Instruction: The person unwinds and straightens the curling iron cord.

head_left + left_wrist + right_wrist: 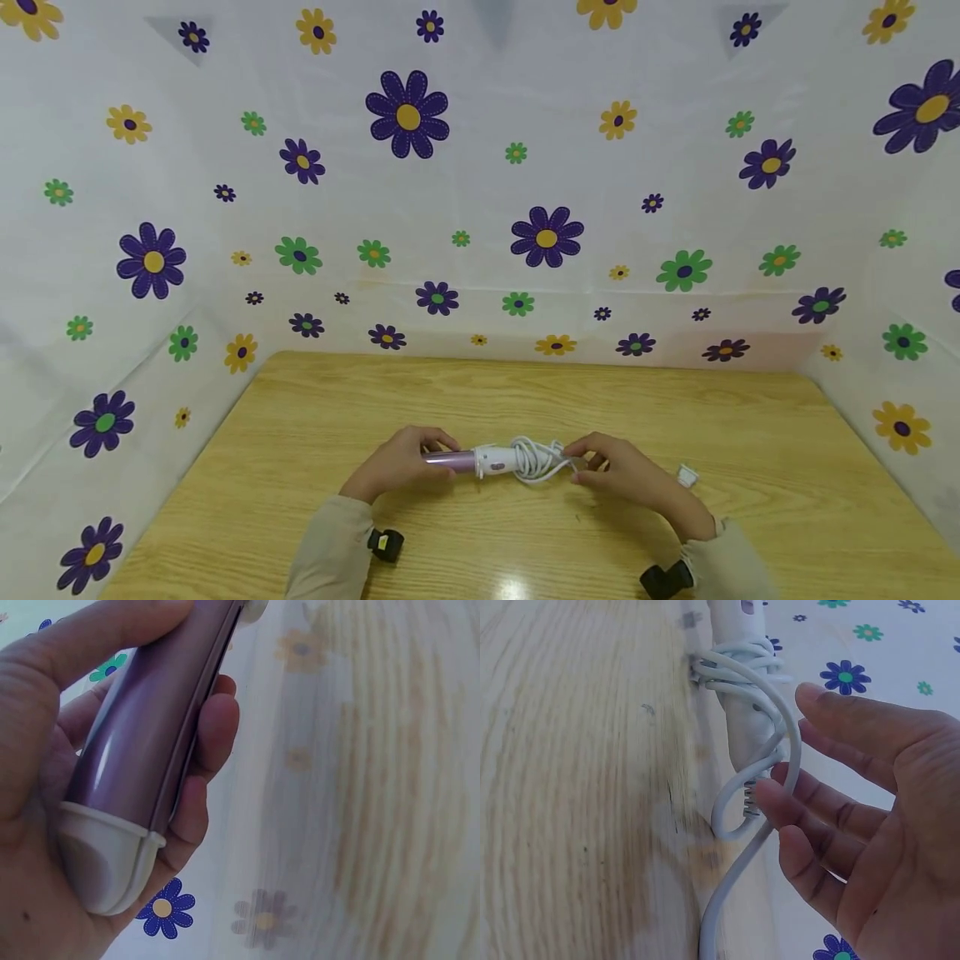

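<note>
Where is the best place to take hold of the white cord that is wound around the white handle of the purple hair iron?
Probably the loose loop of the white cord at the handle's end, approached from the right. It stands free of the white handle, while the other turns lie tight. The right hand touches it there with straight fingers; the left hand grips the purple barrel.

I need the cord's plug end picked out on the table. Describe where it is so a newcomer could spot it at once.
Start at the wooden table, then find the right hand touching the white cord wound round the styling iron that the left hand grips. Just beyond that right wrist lies the white plug, the only small loose piece on bare wood.
</note>
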Demonstrator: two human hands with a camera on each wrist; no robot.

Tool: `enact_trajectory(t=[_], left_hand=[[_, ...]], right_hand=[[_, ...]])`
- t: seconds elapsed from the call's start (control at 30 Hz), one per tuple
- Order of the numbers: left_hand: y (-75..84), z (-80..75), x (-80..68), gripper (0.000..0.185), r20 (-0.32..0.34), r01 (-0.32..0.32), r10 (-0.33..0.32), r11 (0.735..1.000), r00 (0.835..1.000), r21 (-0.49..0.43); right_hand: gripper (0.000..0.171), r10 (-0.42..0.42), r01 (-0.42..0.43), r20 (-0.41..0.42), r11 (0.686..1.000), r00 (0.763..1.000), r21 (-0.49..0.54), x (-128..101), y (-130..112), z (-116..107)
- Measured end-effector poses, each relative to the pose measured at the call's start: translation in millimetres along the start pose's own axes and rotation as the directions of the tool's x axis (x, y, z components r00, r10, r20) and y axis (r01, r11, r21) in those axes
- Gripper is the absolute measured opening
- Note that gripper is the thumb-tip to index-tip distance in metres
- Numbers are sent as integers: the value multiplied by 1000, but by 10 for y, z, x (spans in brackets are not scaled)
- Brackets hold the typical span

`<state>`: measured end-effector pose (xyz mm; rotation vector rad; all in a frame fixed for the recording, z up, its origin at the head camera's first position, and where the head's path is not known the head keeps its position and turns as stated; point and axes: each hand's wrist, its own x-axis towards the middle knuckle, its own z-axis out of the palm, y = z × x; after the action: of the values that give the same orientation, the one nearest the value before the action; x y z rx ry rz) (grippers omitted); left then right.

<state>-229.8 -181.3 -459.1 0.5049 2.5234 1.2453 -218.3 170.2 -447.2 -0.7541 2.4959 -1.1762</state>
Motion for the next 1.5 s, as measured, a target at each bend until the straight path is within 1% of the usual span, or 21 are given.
enact_trajectory(t=[0.13,0.2,0.3,0.43,0.5,0.67,0.77,1.0,1.17,1.33,1.4,1.5], left_hand=[[0,3,-5,31,-4,9,-9,1000,1000,7],[11,-3,-8,30,-9,12,-12,1000,1000,10],[29,-15,-6,30,-17,12,-12,1000,1000,5],[40,-33,-1,32,-24,-2,1,999,1000,-35],[36,-40,-2,33,-26,-10,9,998,1000,-56],[47,-56,-15,34,-29,-25,23,996,999,-85],[60,-63,-23,34,-31,-39,36,994,999,-97],[87,-70,-18,33,-47,-66,61,992,997,-104],[108,-75,-31,33,-54,-67,61,989,997,-130],[130,-71,-33,34,-67,-76,67,988,996,-134],[139,-71,-36,34,-71,-80,71,988,995,-133],[164,-67,-51,35,-67,-96,87,986,994,-139]], right_hand=[[23,-16,15,-22,1000,1000,-26,-15,-12,16],[22,-17,16,-27,999,999,-38,-27,-16,16],[22,2,-4,-40,998,999,-59,-44,-5,13],[19,25,-32,-81,996,996,-85,-62,31,8],[16,24,-34,-109,995,994,-98,-70,46,3],[13,38,-53,-166,995,985,-86,-102,48,-21],[13,61,-76,-185,994,981,-76,-128,46,-37],[13,82,-100,-223,992,971,-70,-178,81,-49],[11,116,-142,-286,987,951,-72,-184,85,-29],[16,172,-194,-340,981,925,-31,-182,87,-10],[17,184,-202,-348,979,919,-14,-174,100,-8],[16,185,-205,-358,979,915,-18,-163,135,-15]])
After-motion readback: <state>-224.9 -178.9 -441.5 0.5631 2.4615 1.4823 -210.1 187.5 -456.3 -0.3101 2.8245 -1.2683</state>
